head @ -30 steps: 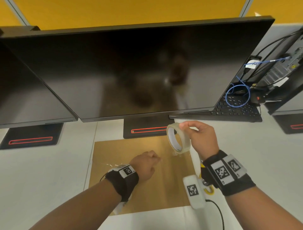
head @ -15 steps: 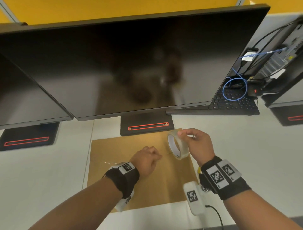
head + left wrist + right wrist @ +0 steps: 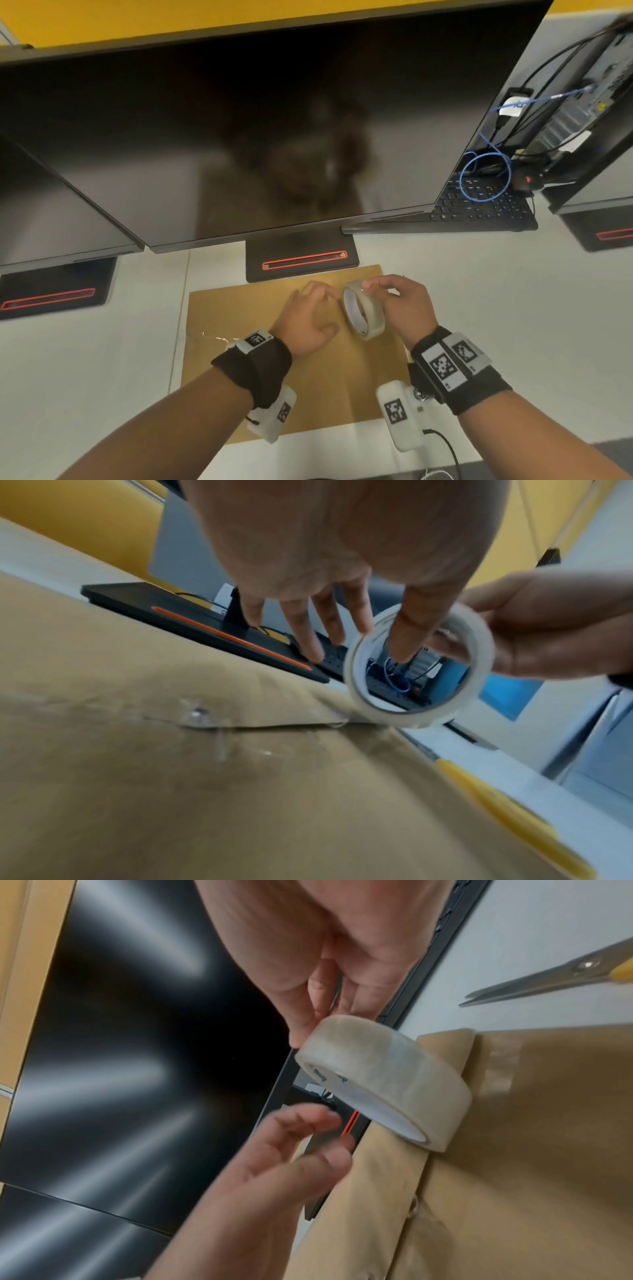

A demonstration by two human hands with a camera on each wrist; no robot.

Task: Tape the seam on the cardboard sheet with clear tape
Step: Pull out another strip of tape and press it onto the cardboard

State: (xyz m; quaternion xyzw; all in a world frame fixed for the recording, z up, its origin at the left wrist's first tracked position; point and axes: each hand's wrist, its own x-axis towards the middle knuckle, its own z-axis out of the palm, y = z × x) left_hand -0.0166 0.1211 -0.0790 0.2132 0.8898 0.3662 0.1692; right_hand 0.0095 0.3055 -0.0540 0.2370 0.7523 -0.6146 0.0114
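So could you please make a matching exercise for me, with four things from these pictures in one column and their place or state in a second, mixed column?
Column 1
1. tape roll
2. left hand
3. scissors
4. cardboard sheet

Column 2
A. lies flat on the white desk
B. pinched by the right hand, above the sheet
C. beside the sheet, blades closed
D. fingers spread, reaching toward the roll, holding nothing

Pairs: 1-B, 2-D, 3-C, 4-A
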